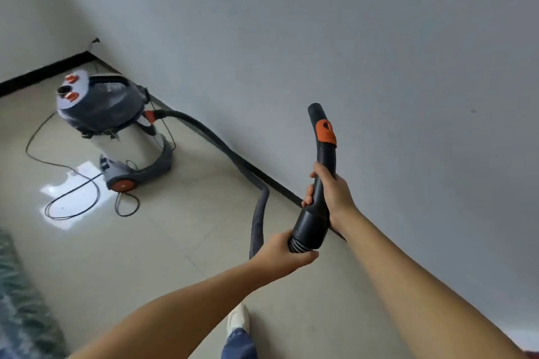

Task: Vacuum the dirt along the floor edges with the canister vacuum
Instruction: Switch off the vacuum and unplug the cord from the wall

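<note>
The canister vacuum [116,125], grey with a steel drum and orange wheels, stands on the tiled floor near the room's corner. Its dark hose [221,148] runs along the wall's black skirting toward me. I hold the hose's curved black handle [322,160], with its orange slider, raised in front of the wall, open end pointing up. My right hand [332,192] grips the handle's middle. My left hand [287,251] grips the ribbed hose cuff just below the handle. No nozzle or wand is fitted on the handle's end.
The black power cord [73,201] lies looped on the floor left of the vacuum. A patterned greenish rug [17,300] sits at the lower left. The grey wall [379,52] fills the right side. My white shoe [238,319] is on the tiles below.
</note>
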